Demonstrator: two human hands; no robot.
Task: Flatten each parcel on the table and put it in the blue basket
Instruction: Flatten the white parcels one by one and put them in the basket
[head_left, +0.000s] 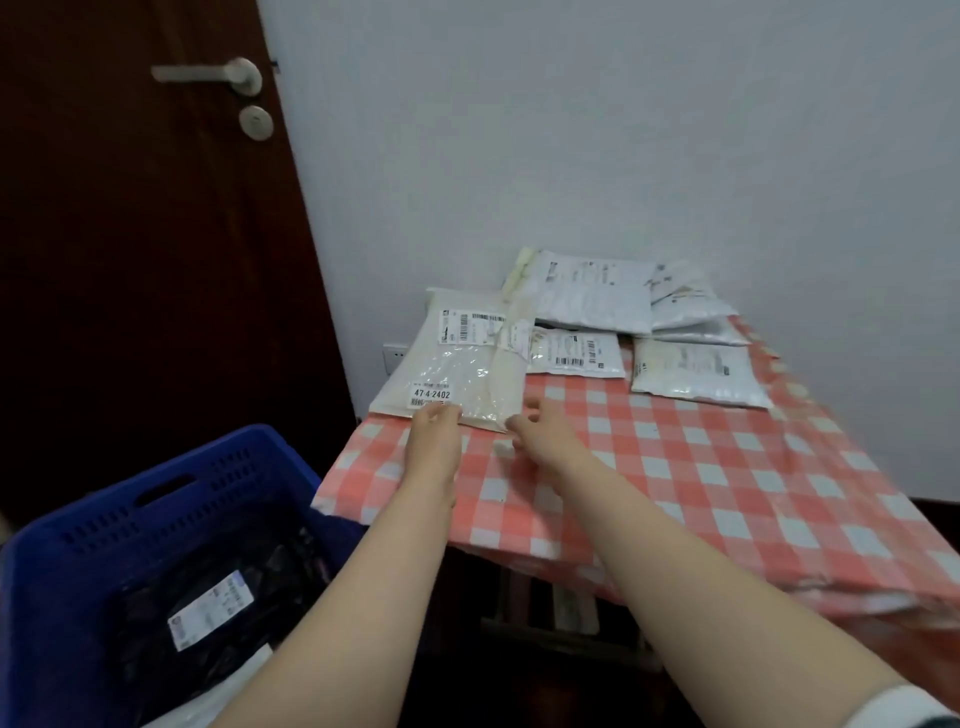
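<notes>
At parcel (457, 364) edge: L-hand (434, 441), R-hand (540, 441).

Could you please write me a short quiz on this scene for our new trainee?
1. True or false: the blue plastic basket is empty.
2. Which parcel do the left hand and right hand reach? A) the cream plastic parcel labelled 47-4-2402; B) a black one; C) a grey one by the wall.
3. Fill in: the table's checked cloth is red and ____.
Key: 1 false, a black plastic parcel with a white label lies in it; 2 A; 3 white.
</notes>
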